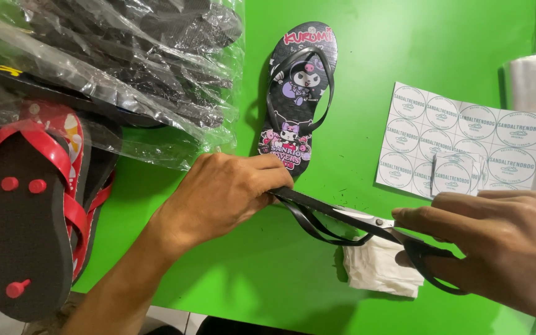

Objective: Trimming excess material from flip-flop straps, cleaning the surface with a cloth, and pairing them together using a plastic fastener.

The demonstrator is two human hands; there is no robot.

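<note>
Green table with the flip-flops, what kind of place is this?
Probably a small sandal-making or packing workbench: plastic-bagged black sandals, a sheet of round white stickers, and the hands trimming a black rubber strap with scissors.

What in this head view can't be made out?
- Scissors handles: covered by the right hand.
- Strap end: hidden under the left hand.
- Bagged sandals: blurred by glare on plastic, cut off by the top edge.
</note>
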